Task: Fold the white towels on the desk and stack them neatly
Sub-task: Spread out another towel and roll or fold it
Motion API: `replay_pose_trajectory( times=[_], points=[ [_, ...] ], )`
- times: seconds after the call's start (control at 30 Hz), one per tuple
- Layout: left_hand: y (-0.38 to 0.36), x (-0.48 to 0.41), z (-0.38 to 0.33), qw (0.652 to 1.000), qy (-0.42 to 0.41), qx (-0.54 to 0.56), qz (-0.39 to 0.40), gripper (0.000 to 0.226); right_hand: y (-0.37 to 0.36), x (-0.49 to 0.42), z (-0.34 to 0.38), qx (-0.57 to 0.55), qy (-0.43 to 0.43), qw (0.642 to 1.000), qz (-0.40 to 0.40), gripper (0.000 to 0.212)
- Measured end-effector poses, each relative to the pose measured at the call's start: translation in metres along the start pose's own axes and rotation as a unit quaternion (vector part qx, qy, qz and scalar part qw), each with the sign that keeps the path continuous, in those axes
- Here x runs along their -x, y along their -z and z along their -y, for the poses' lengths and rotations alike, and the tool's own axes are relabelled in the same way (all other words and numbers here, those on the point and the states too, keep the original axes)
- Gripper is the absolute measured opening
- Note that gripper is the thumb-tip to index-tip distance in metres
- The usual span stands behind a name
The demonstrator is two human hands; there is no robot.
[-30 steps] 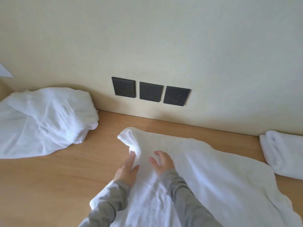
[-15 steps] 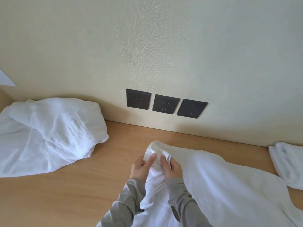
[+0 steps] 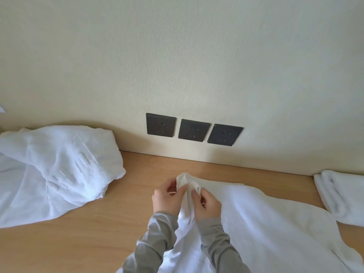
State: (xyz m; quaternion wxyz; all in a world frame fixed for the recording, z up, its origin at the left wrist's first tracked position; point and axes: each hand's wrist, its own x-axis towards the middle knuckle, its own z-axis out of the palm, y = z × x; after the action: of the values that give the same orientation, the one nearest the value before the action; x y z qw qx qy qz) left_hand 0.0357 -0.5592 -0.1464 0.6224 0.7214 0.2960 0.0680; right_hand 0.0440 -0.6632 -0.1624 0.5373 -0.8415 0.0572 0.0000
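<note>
A large white towel lies spread over the right half of the wooden desk. Its far left corner is lifted off the desk, pinched between my left hand and my right hand, which sit close together, both in grey sleeves. A crumpled white towel is heaped at the left against the wall. A folded white towel rests at the right edge of the desk.
A cream wall rises right behind the desk, with three dark sockets low on it. Bare wood shows between the crumpled heap and the spread towel.
My hands went from resting flat on the towel to gripping its far left corner together and raising it. The view has tilted up, so the desk sits lower in frame.
</note>
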Motion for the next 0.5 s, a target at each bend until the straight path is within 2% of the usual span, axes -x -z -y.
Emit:
replay_pose_trajectory(
  times=[0.1, 0.17, 0.27, 0.5],
  points=[
    [0.011, 0.001, -0.002, 0.999, -0.006, 0.027, -0.023, 0.012, 0.007, -0.001, 0.008, 0.016, 0.077, 0.988, -0.136, 0.043],
    [0.014, 0.005, -0.004, 0.999, -0.010, 0.048, -0.009, 0.009, 0.005, 0.003, 0.012, 0.018, 0.117, 0.978, -0.170, 0.033],
    [0.012, 0.018, -0.008, 0.998, -0.030, 0.042, 0.032, 0.011, -0.006, 0.014, 0.019, 0.007, 0.134, 0.985, -0.108, 0.012],
    [0.009, 0.030, -0.008, 0.996, -0.078, 0.035, 0.013, 0.015, -0.005, 0.020, 0.023, 0.045, 0.173, 0.982, -0.060, 0.016]
  ],
)
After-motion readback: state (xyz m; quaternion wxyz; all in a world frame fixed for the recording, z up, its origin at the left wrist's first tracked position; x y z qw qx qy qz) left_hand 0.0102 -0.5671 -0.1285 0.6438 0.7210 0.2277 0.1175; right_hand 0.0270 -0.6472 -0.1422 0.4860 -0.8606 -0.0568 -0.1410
